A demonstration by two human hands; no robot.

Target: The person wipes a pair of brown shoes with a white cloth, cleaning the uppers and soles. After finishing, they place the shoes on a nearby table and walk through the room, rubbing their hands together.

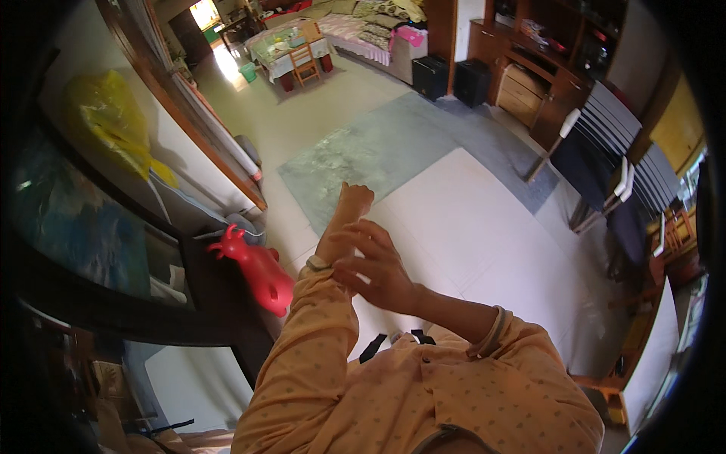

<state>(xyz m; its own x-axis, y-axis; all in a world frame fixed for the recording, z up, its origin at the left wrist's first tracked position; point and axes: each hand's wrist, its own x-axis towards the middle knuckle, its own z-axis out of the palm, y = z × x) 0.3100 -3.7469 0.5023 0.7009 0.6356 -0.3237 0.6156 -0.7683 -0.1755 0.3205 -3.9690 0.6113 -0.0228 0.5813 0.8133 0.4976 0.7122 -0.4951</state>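
My left hand (357,197) is stretched out in front of me over the floor, fingers curled into a loose fist with nothing seen in it. Around that wrist sits the grey-trimmed cuff (319,263) of an orange long-sleeved top patterned with small dark motifs. My right hand (381,272) lies across the left forearm beside the cuff, its fingers apart and slightly blurred. Whether its fingertips touch the cloth is hard to tell. The right sleeve (492,335) is pushed up towards the elbow.
A red toy animal with horns (258,269) stands to my left beside a dark-framed mirror (218,320). Folding chairs (601,136) line the right side. A grey-green mat (363,153) covers the floor ahead. Farther off are a cloth-covered table (278,54), a small wooden chair (304,63) and black speakers (429,76).
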